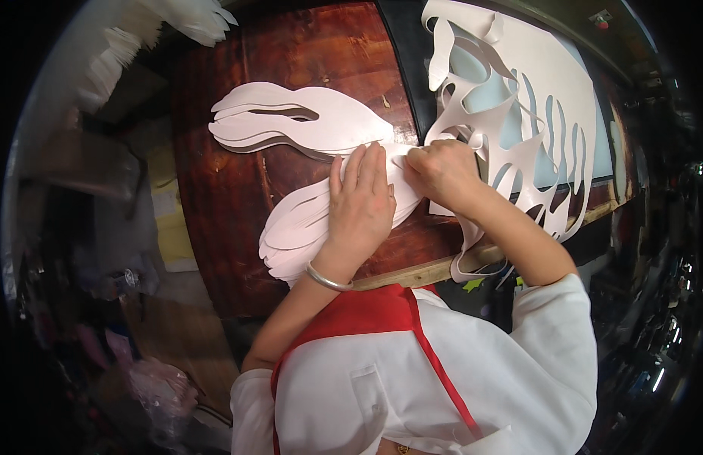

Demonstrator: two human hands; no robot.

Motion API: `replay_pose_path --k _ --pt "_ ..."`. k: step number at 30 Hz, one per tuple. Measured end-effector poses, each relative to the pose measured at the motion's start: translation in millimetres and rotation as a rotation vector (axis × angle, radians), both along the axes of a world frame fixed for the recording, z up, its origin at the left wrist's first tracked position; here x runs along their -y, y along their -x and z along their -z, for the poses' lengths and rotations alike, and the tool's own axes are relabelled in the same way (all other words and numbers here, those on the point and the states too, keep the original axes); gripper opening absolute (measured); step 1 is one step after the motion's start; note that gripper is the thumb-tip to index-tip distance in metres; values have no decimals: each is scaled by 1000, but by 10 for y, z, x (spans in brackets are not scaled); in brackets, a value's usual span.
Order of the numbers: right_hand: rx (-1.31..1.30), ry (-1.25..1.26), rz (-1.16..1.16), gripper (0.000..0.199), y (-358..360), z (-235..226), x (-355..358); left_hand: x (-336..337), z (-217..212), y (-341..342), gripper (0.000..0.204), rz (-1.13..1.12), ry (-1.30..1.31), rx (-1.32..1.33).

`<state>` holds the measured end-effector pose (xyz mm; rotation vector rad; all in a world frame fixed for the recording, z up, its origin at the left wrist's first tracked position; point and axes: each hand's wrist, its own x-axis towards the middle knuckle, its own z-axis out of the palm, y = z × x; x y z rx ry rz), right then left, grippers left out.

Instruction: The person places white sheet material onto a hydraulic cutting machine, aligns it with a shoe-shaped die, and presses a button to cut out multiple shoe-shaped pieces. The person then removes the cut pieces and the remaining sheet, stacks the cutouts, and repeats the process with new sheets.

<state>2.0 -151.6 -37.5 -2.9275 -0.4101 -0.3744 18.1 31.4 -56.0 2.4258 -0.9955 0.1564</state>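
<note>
A near stack of pale pink, curved flat cut pieces (pixel 294 227) lies on the dark red-brown wooden table. My left hand (pixel 360 208) rests flat across its middle, fingers stretched out and close together, with a silver bangle on the wrist. At the stack's right end, my right hand (pixel 448 171) has its fingers curled and pinches the tip of the pieces; how many layers it holds is hidden. Just beyond lies a second stack of matching cut pieces (pixel 328 114), its layers slightly fanned at the left, its right tip close to my left fingertips.
A pale pink sheet with cut-out holes (pixel 552 53) spreads over a light blue board (pixel 601 114) on the right, strips hanging past the wooden table's (pixel 313 42) front edge. White material (pixel 169 19) hangs at the upper left. A clear plastic bag (pixel 162 390) sits at the lower left.
</note>
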Motion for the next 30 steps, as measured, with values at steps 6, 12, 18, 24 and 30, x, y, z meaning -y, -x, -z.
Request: replay_pose_path --k 6,12,18,24,30 --pt "-21 27 -190 20 -51 -189 98 7 -17 4 55 0 16 0" --pt "43 -43 -113 20 -166 -36 -45 2 -2 13 55 -4 9 2" --pt "5 97 -221 16 125 -141 235 9 -28 3 56 23 0 5" --pt "91 -14 -270 15 -172 45 -67 14 -17 0 57 32 -49 23" --pt "-55 26 -260 15 41 27 87 11 8 -23 58 14 -44 21"
